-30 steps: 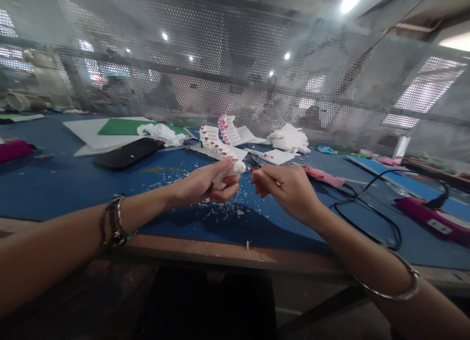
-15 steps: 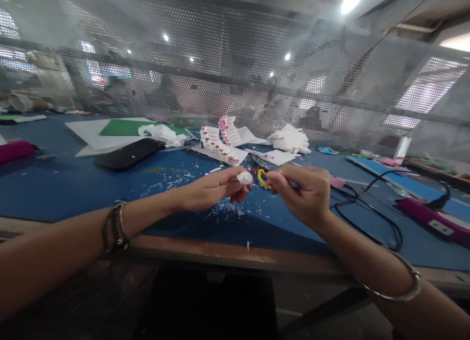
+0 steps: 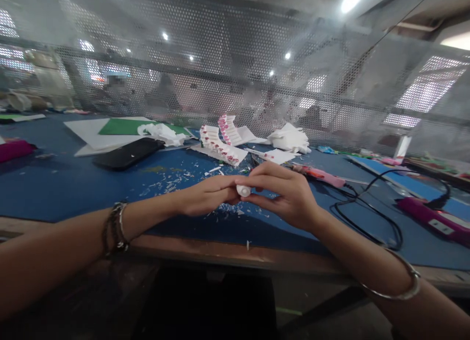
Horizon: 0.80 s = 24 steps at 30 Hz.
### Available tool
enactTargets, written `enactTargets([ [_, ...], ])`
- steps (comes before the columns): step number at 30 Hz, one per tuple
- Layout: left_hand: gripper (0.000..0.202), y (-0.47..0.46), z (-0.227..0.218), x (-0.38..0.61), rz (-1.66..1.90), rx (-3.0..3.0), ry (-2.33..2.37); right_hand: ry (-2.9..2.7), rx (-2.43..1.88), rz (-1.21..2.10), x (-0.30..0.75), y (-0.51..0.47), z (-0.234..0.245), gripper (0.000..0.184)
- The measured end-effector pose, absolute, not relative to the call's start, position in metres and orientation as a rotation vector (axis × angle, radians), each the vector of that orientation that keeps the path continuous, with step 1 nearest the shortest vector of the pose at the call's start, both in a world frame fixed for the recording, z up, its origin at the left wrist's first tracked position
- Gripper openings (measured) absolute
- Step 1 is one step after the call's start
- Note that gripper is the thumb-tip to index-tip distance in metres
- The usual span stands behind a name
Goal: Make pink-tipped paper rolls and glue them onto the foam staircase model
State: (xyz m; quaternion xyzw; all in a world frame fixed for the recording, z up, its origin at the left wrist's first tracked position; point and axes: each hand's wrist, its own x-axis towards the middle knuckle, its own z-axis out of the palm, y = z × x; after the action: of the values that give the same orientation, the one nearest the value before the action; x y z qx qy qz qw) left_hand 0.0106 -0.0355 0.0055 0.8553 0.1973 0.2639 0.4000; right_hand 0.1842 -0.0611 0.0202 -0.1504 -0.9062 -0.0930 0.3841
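My left hand (image 3: 205, 195), over the middle of the blue table, is closed round a small white roll (image 3: 243, 190). The roll's round end, with a spiral look, faces me. From the right, my right hand (image 3: 288, 193) reaches in, its thumb and fingers pinched about the same roll. The fingertips of my left hand are partly hidden behind the roll and my right hand. White scraps (image 3: 229, 206) lie scattered on the table around and below both hands.
Behind my hands are pleated white strips with pink-red edges (image 3: 220, 150) and a white paper stack (image 3: 290, 138). A black phone (image 3: 128, 154) lies left. To the right are a pink-handled corded tool (image 3: 326, 177), black cable (image 3: 341, 203) and a purple power strip (image 3: 435, 222).
The yellow-handled tool in my right hand no longer shows. That hand has moved left and now pinches the white roll with my left hand. The pink-handled tool is more exposed.
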Motion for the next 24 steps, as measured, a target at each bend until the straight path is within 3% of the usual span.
enactTargets([
  [15,0.018,-0.030,0.006,0.009,0.476,1.948,0.430,-2.503,-0.412,-0.108,0.188,-0.064,0.023,0.020],
  [24,0.017,-0.027,0.005,0.009,0.506,1.910,0.374,-2.474,-0.837,-0.401,0.201,-0.066,0.041,0.039],
])
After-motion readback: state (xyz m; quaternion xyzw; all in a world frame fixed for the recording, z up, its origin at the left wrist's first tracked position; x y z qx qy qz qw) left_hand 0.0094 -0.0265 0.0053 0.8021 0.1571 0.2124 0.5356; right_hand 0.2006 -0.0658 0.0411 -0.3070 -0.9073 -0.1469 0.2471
